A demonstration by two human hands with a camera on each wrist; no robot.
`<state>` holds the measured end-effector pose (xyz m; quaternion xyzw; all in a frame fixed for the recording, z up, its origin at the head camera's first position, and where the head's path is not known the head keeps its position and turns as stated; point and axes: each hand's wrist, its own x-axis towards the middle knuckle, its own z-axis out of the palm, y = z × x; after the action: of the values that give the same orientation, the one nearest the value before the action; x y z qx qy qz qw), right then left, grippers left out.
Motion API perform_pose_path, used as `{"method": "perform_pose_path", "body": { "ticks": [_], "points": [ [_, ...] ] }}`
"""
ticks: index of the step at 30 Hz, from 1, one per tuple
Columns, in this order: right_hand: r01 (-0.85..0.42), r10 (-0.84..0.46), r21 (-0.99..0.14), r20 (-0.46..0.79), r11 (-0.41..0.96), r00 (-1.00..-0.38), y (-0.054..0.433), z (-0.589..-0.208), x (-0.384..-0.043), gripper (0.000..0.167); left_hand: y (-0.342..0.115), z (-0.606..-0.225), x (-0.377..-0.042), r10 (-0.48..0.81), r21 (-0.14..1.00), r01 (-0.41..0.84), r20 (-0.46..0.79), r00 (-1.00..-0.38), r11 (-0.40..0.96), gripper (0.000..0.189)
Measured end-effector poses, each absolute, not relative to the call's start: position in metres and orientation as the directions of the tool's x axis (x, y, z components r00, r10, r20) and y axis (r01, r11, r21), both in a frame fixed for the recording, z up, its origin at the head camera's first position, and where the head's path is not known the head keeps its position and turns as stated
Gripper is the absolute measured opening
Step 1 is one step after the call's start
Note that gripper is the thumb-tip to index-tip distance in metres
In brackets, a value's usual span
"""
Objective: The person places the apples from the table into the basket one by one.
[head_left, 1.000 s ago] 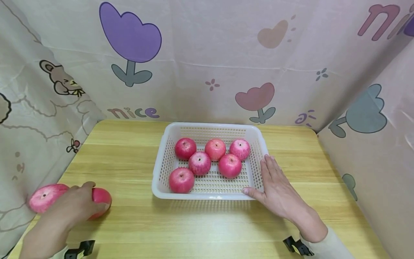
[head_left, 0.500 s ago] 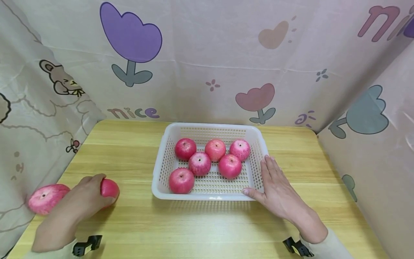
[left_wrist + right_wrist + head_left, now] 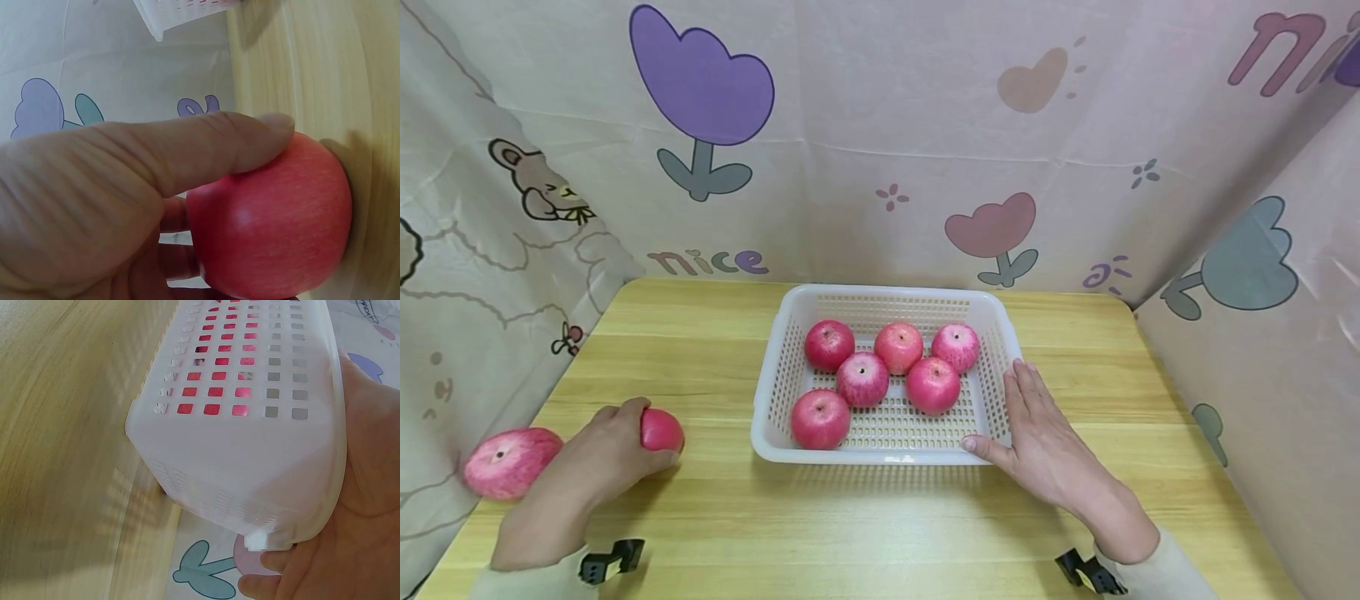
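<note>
My left hand (image 3: 613,446) grips a red apple (image 3: 662,431) on the left part of the table. In the left wrist view the thumb lies over this apple (image 3: 275,219), with the other fingers partly hidden behind it. A second, pink-streaked apple (image 3: 512,463) lies left of that hand. At the middle stands a white plastic basket (image 3: 880,456) holding several apples, among them a pink one (image 3: 822,418) at its front left. My right hand (image 3: 1048,442) rests on the basket's right rim with straight fingers, the thumb at the front corner.
The wooden table (image 3: 865,533) carries everything. A printed cloth (image 3: 865,100) rises behind it and along both sides. A black camera mount (image 3: 612,561) sits at the left wrist, another mount (image 3: 1090,573) at the right wrist.
The left hand has moved to the right with the apple, away from the streaked apple, more slowly of late. The right hand and the basket have stayed in place.
</note>
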<state>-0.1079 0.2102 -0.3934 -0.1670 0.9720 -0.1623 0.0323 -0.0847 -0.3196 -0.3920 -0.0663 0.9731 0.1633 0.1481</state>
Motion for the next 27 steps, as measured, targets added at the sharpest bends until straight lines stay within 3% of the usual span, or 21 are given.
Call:
{"method": "perform_pose_path", "body": {
  "ticks": [10,27],
  "points": [
    [-0.315,-0.338,-0.336,-0.011,0.888,-0.941,0.210,-0.392,-0.107,0.116,-0.315,-0.383,-0.085,-0.075,0.309,-0.150,-0.242,-0.967,0.939,0.097],
    [-0.320,-0.345,-0.327,-0.019,0.889,-0.938,0.211,-0.391,-0.107,0.116,-0.259,-0.317,-0.091,0.032,0.337,0.022,-0.025,-0.999,0.941,0.089]
  ]
}}
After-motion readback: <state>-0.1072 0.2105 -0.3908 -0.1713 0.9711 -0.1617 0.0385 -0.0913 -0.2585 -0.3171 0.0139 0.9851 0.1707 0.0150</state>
